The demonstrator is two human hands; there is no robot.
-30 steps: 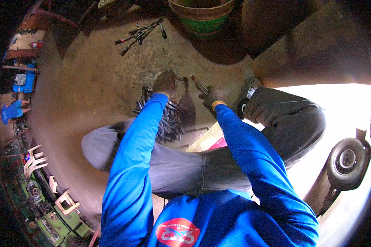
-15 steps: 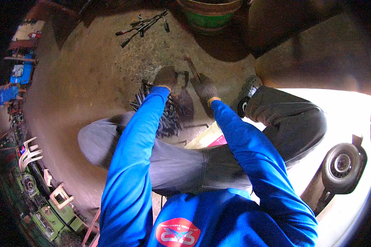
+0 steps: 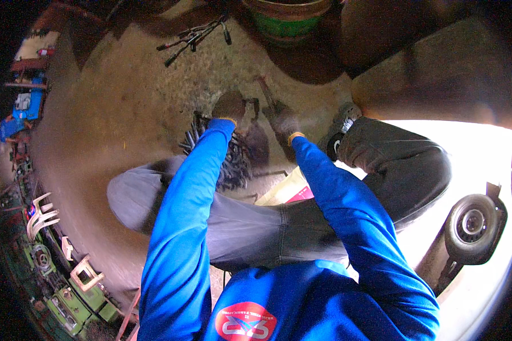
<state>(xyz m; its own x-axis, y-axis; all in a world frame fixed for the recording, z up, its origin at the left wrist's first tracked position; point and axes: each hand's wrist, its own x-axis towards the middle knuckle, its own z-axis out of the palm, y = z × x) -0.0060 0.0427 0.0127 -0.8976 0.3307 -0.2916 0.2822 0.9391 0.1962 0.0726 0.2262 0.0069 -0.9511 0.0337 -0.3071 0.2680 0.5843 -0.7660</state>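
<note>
1. Centrally, just above the middle of the frame, the left hand (image 3: 229, 106) is seen from behind, covered by a dark glove with a yellowish cuff. A dark, bent metal piece (image 3: 255, 107) is gripped by its mostly hidden fingers, and the hooked end is left jutting out to the right.
2. To the right of it, the right hand (image 3: 284, 120), gloved likewise, is blurred by motion. A slender, stick-like tool with a reddish tip (image 3: 265, 89) is clasped by its fingers and is pointed toward the upper left; the exact placing of each finger cannot be told.
3. Below the left hand, partly covered by the blue left sleeve (image 3: 194, 170), a heap of dark, slender metal pieces (image 3: 233, 167) is spread on the brown concrete floor (image 3: 114, 108).
4. At the upper centre-left, a smaller, loose cluster of dark, rod-like pieces (image 3: 192, 41) is set well apart from the heap.
5. At the top edge, a green bucket with a brownish rim (image 3: 284, 25) is partly cut off.
6. Below the right hand, a cream-and-pink flat package (image 3: 279, 192) is partly hidden by the grey-trousered legs (image 3: 247, 227).
7. At the right, a black-tyred wheel (image 3: 472, 223) is seen; at the lower left, green machinery (image 3: 71, 310) is shown.
</note>
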